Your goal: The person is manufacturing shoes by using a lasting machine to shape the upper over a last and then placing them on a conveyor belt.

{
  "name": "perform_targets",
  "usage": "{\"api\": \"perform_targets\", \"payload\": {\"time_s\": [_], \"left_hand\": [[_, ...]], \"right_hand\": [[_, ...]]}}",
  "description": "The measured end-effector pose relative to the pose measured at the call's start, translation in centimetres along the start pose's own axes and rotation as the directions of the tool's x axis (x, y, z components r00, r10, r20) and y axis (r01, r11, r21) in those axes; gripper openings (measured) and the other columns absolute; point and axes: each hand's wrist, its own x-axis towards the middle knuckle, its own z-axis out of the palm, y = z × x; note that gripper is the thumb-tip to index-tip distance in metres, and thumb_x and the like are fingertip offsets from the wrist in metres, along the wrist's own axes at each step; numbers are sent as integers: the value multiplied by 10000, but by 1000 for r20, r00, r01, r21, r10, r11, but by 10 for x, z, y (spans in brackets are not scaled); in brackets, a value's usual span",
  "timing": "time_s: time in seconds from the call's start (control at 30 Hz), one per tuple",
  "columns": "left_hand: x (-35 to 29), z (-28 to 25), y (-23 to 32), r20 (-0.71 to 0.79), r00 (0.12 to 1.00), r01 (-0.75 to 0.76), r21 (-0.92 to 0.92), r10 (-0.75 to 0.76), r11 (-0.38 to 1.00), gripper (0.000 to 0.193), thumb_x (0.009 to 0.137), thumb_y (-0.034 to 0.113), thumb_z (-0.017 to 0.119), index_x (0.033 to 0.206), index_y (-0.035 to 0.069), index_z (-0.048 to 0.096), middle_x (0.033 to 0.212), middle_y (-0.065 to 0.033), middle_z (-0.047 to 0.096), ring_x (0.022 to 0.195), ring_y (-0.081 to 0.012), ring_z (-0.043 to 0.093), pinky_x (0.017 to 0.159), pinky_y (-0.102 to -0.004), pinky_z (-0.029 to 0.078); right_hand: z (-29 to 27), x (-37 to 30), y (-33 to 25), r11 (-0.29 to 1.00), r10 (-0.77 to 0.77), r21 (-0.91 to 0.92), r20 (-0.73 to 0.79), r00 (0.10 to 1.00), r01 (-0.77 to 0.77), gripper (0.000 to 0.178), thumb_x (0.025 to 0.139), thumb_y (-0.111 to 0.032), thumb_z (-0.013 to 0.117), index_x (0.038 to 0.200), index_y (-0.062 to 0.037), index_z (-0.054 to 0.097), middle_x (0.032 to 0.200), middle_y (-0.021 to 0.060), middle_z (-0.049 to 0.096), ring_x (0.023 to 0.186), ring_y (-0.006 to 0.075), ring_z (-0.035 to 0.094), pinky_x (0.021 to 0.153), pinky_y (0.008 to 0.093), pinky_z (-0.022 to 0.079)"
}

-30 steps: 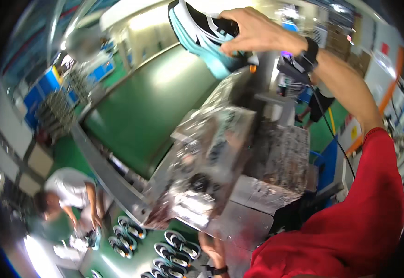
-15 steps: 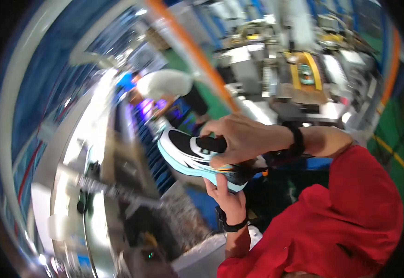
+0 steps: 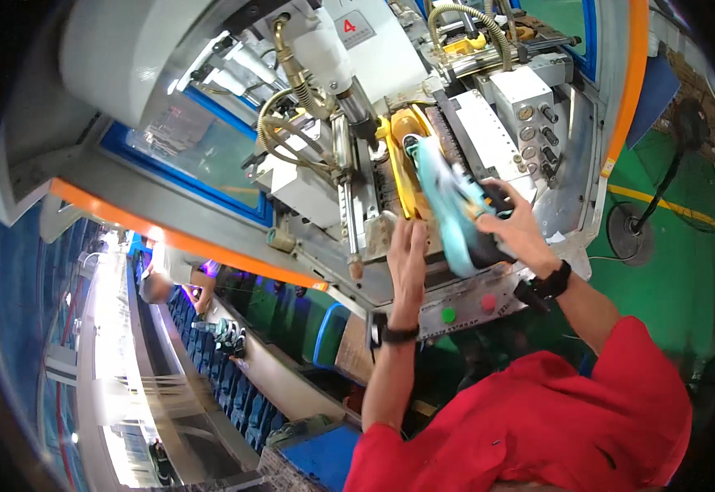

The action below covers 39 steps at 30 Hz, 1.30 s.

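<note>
My right hand [image 3: 515, 225] grips a sneaker [image 3: 449, 205] by its dark heel and collar. The shoe has a pale turquoise sole and is smeared by motion. It is tilted, toe pointing away from me, above the bed of a pressing machine. Beside its sole, my left hand [image 3: 408, 261] has its fingers stretched forward and holds nothing. Its fingertips are at the near end of a yellow pad [image 3: 404, 174]; whether they touch it I cannot tell. A brown rounded block [image 3: 409, 123] sits at the pads' far end.
A metal cylinder [image 3: 356, 102] with hoses hangs left of the pads. Gauges and knobs [image 3: 528, 131] line a box on the right. Green [image 3: 448, 314] and red [image 3: 488, 302] buttons face me. At left, another person [image 3: 169, 275] works by a conveyor [image 3: 251, 377]; a fan [image 3: 632, 230] stands right.
My view has turned from the conveyor to the machine, now close in front. The sneaker has moved over its bed. My left hand has let go of the shoe; my right still holds it.
</note>
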Motion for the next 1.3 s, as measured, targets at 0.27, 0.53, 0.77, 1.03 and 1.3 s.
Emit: {"api": "perform_targets", "payload": {"time_s": [0.27, 0.53, 0.77, 1.03, 1.3], "left_hand": [[249, 36, -98, -206, 977, 170, 620, -50, 766, 873, 815, 330, 729, 1404, -141, 288, 1310, -342, 500, 1236, -421, 502, 1020, -454, 428], [278, 63, -119, -268, 960, 244, 644, -85, 725, 686, 798, 96, 644, 1370, -90, 314, 1284, -308, 514, 1156, -425, 551, 962, -477, 465], [175, -14, -61, 156, 861, 505, -386, -485, 772, 224, 829, 116, 730, 986, 12, 609, 935, -92, 656, 755, -220, 635, 613, -396, 505], [-66, -130, 45, -212, 914, 304, -208, -346, 930, 461, 860, 80, 660, 1281, -27, 507, 1007, -37, 594, 846, -92, 567, 704, -227, 463], [-223, -143, 35, -794, 555, -15, -310, -250, 951, 405, 857, 35, 637, 1239, -31, 521, 972, -80, 640, 799, -179, 649, 674, -289, 530]], "right_hand": [[-68, 34, 3, 954, -236, -262, -369, 899, 143, 564, 692, -138, 712, 1225, -25, 567, 1082, 73, 627, 986, 145, 585, 905, 276, 451], [-97, 110, 16, 808, -386, -579, -378, 841, 110, 541, 701, -149, 721, 1201, -6, 570, 1028, 75, 627, 927, 153, 581, 859, 281, 469], [-12, 267, -21, 513, -184, -858, -133, 974, -21, 539, 637, -329, 754, 965, 81, 629, 928, 221, 674, 796, 306, 660, 710, 392, 522], [139, 339, 90, 324, 26, -946, 31, 999, 21, 328, 763, -192, 622, 981, 49, 669, 1015, 232, 690, 984, 351, 677, 853, 417, 539], [148, 349, 176, 336, -92, -940, 29, 995, 58, 558, 807, -236, 609, 1233, 66, 412, 1046, 292, 648, 900, 398, 678, 787, 480, 535]]}}
